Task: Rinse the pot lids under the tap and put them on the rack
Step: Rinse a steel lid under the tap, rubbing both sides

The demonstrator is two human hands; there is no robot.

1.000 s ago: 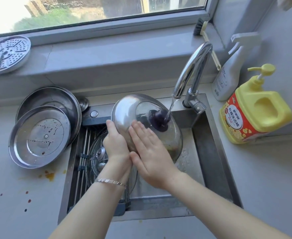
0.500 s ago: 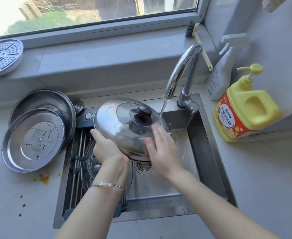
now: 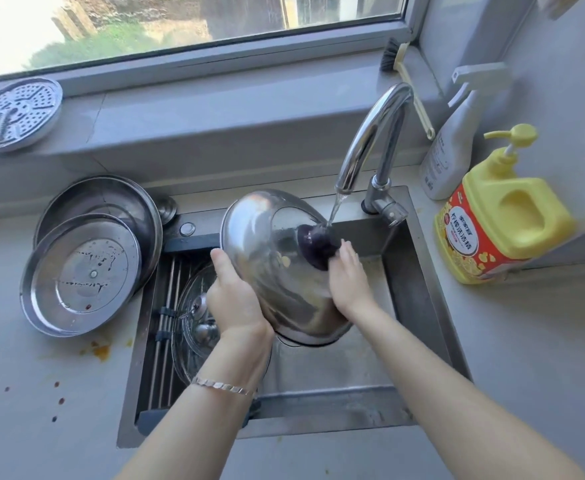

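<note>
The left hand (image 3: 235, 299) is gripping the steel lid's (image 3: 267, 258) rim at eight o'clock; the right hand's fingers (image 3: 348, 258), flat and open, are rubbing beside the knob (image 3: 315, 242) under the tap (image 3: 370, 140) stream. Turning it slowly should wet every side.

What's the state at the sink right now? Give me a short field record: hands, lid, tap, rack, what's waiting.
left hand: grips the steel lid's left rim
right hand: on the lid's right side, fingers by the knob
steel lid: tilted over the sink, dark knob facing the tap
tap: running, stream lands on the knob
rack: across the sink's left side, one glass lid on it
waiting: two steel lids stacked on the counter, left of the sink
</note>
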